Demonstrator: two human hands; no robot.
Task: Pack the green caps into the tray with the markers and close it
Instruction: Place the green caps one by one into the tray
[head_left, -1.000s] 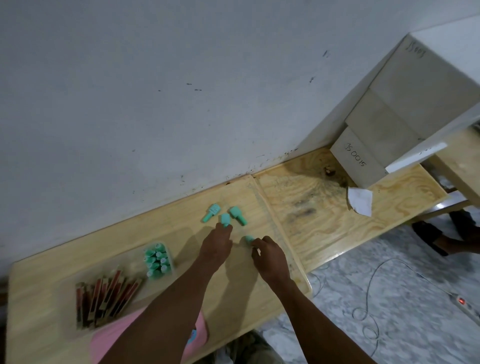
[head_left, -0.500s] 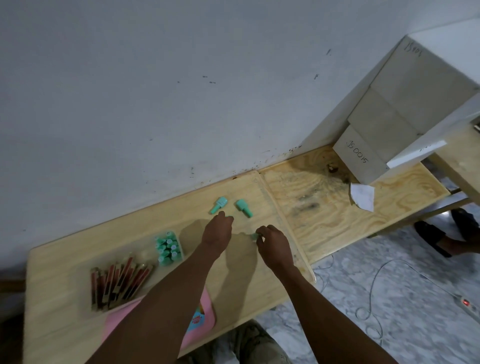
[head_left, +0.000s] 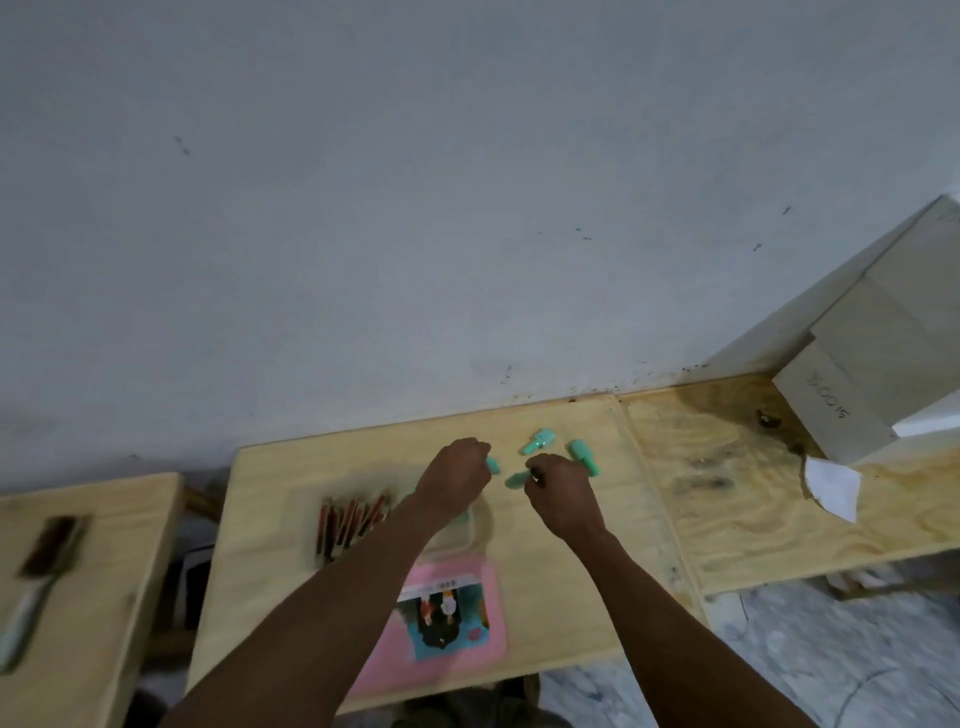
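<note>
Above tray (head_left: 480, 525), left hand (head_left: 454, 475) and right hand (head_left: 563, 493) each pinching green cap (fingers curled)

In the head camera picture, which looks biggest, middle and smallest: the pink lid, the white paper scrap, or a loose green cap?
1. pink lid, nearest the camera, which adds to its size.
2. white paper scrap.
3. loose green cap, clearly smallest.

Both hands have lifted off the table — the left hand (head_left: 454, 475) now pinches a green cap (head_left: 493, 465) it picked from the group, the right hand (head_left: 561, 491) holds another cap (head_left: 516, 480). Two caps (head_left: 537, 441) remain lying, down from three.
</note>
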